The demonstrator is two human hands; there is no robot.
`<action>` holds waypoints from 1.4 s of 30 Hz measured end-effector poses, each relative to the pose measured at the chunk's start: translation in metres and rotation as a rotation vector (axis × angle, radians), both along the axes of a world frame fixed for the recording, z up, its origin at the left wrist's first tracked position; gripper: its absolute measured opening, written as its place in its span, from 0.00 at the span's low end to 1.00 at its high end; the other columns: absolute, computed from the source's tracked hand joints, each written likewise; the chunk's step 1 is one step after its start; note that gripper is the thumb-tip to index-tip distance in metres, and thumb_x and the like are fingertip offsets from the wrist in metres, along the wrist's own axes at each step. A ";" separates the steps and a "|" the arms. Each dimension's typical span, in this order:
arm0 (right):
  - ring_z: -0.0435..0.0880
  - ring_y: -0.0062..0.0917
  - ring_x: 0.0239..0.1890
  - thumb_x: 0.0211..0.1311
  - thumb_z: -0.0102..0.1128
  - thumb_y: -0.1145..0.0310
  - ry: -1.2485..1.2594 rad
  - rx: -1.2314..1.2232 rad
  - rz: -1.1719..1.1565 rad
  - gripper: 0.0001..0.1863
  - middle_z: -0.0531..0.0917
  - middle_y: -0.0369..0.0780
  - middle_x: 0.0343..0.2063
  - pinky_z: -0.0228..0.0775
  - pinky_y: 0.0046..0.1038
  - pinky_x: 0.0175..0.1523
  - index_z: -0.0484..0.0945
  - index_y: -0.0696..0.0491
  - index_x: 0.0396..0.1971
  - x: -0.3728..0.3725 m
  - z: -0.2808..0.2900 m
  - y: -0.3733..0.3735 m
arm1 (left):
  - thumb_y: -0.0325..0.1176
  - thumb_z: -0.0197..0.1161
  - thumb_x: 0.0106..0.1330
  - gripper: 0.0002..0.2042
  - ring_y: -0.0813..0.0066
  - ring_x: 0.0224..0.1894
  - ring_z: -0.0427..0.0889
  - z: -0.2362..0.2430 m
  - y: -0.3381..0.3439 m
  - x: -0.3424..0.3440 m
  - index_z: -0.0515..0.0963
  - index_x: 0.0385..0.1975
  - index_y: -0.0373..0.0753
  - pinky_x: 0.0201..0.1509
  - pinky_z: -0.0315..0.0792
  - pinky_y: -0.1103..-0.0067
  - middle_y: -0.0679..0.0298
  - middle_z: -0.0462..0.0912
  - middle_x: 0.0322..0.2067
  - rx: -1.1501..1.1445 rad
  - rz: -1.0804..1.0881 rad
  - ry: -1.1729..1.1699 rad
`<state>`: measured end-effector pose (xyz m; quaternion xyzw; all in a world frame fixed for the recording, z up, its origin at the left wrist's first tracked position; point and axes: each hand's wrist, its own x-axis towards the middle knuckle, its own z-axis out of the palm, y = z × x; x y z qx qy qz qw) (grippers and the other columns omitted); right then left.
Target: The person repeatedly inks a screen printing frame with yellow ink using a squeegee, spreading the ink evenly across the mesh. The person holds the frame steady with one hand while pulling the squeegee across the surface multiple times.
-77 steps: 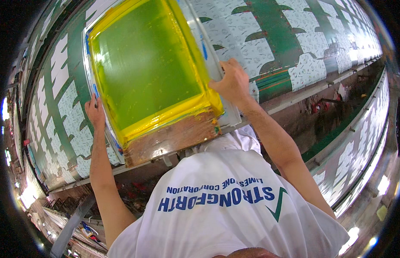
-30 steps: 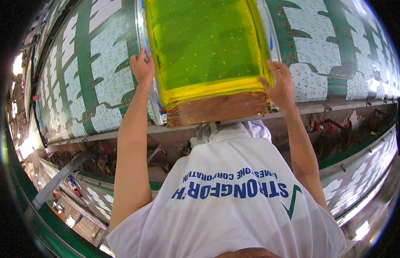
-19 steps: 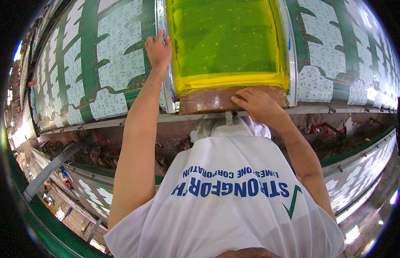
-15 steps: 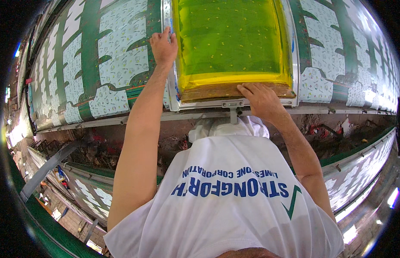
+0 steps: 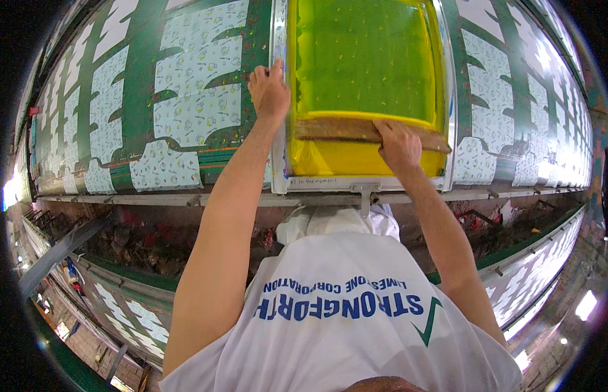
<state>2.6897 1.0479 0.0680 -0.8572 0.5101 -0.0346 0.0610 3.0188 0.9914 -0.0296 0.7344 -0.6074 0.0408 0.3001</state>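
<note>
Both hands on a print screen (image 5: 363,65) laid flat on the patterned cloth (image 5: 186,104).

From the head view I see the left hand (image 5: 269,91) curled over the screen's left frame rail (image 5: 278,130), fingers wrapped on its edge, thumb side toward the cloth. The right hand (image 5: 397,142) presses down on a wooden squeegee (image 5: 343,129) — fingers spread flat along its top, not pinching. The squeegee lies crosswise inside the screen, near its close end, with yellow ink (image 5: 356,159) pooled between it and the near rail (the mesh beyond looks green-yellow). The screen rests on a long table (image 5: 153,199) whose cloth carries pale printed panels on green — a metal bracket (image 5: 365,193) sits at the table's edge, just below the screen.
</note>
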 end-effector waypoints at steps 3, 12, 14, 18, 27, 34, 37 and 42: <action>0.87 0.41 0.49 0.52 0.70 0.73 0.075 0.008 -0.009 0.22 0.87 0.41 0.43 0.82 0.43 0.52 0.84 0.45 0.51 0.015 0.004 -0.068 | 0.28 0.62 0.69 0.21 0.52 0.51 0.73 0.004 0.001 -0.002 0.78 0.61 0.48 0.54 0.69 0.57 0.54 0.73 0.46 0.068 0.003 0.020; 0.89 0.46 0.47 0.57 0.72 0.63 0.151 -0.046 0.018 0.15 0.89 0.47 0.42 0.83 0.47 0.50 0.87 0.47 0.45 0.061 0.017 -0.276 | 0.25 0.62 0.65 0.23 0.53 0.52 0.74 0.013 0.001 -0.007 0.78 0.61 0.48 0.56 0.70 0.58 0.56 0.75 0.46 0.150 0.064 -0.055; 0.89 0.47 0.47 0.57 0.72 0.62 0.154 -0.049 0.005 0.15 0.89 0.48 0.42 0.83 0.49 0.50 0.87 0.49 0.44 0.072 0.021 -0.318 | 0.23 0.62 0.64 0.23 0.53 0.51 0.75 0.015 0.001 -0.008 0.78 0.61 0.47 0.56 0.70 0.58 0.57 0.75 0.46 0.135 0.061 -0.056; 0.89 0.49 0.48 0.58 0.71 0.61 0.181 -0.092 0.018 0.15 0.89 0.49 0.43 0.83 0.50 0.51 0.88 0.52 0.41 0.092 0.032 -0.381 | 0.23 0.63 0.64 0.24 0.54 0.51 0.75 0.017 0.000 -0.011 0.78 0.61 0.47 0.56 0.71 0.59 0.58 0.75 0.45 0.155 0.102 -0.086; 0.90 0.48 0.47 0.60 0.69 0.64 0.124 -0.100 0.088 0.12 0.90 0.49 0.43 0.84 0.48 0.49 0.88 0.51 0.42 0.077 0.010 -0.359 | 0.22 0.62 0.63 0.24 0.55 0.50 0.76 0.018 0.001 -0.014 0.79 0.60 0.46 0.54 0.72 0.59 0.58 0.77 0.44 0.163 0.129 -0.141; 0.90 0.47 0.47 0.59 0.67 0.62 0.127 -0.104 0.095 0.14 0.90 0.48 0.42 0.84 0.49 0.50 0.88 0.49 0.44 0.079 0.034 -0.384 | 0.23 0.60 0.62 0.26 0.53 0.50 0.75 0.021 0.000 -0.016 0.77 0.62 0.45 0.53 0.72 0.59 0.56 0.76 0.44 0.272 0.141 -0.255; 0.89 0.48 0.47 0.58 0.65 0.63 0.094 -0.194 0.102 0.15 0.89 0.48 0.42 0.83 0.50 0.51 0.87 0.49 0.44 0.069 0.041 -0.396 | 0.24 0.60 0.62 0.27 0.53 0.49 0.74 0.021 0.001 -0.017 0.76 0.64 0.46 0.54 0.71 0.60 0.56 0.75 0.44 0.337 0.157 -0.274; 0.90 0.48 0.48 0.59 0.65 0.64 0.114 -0.232 0.052 0.14 0.89 0.51 0.43 0.83 0.49 0.52 0.88 0.54 0.42 0.061 0.041 -0.441 | 0.22 0.58 0.63 0.27 0.50 0.51 0.74 0.023 0.000 -0.018 0.76 0.65 0.45 0.58 0.71 0.59 0.52 0.75 0.45 0.378 0.164 -0.238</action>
